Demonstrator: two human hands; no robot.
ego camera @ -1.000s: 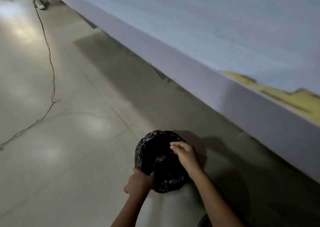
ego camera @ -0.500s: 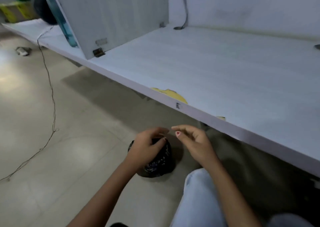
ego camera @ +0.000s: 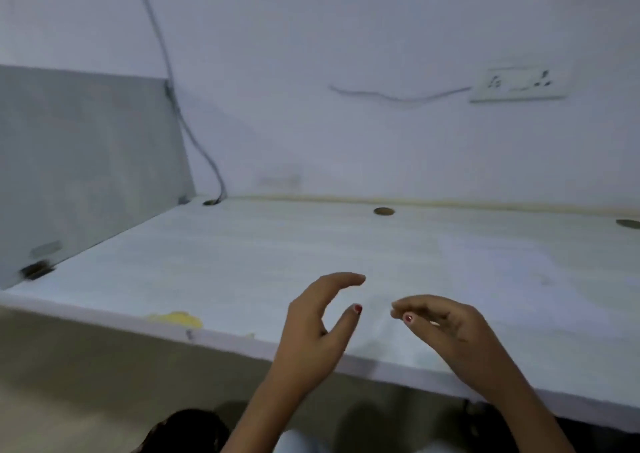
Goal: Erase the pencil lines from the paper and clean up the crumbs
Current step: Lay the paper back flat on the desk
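The pale sheet of paper (ego camera: 502, 272) lay flat on the right part of the white laminate desk (ego camera: 242, 262). It was so close to the desk in tone, and so blurred, that only a faint lighter patch showed. Its edges were too dim to tell its long axis or which way it pointed. A faint grey mark sat on it, but no pencil line or crumb could be made out.

Nearer, above the desk's near edge, the left hand (ego camera: 311, 324) hung with fingers loosely curved and thumb well apart from them, holding nothing. Just to its right, apart from it, the right hand (ego camera: 446, 324) had its fingertips drawn close to the thumb; I could not tell whether anything was pinched there.

A yellow chipped patch (ego camera: 176, 318) marked the near edge on the left. A grey partition panel (ego camera: 86, 162) stood at the desk's left end, with a grey cable (ego camera: 194, 134) dropping behind it. A white wall socket (ego camera: 519, 84) sat far right. A black bag (ego camera: 187, 428) was cut off at the bottom.
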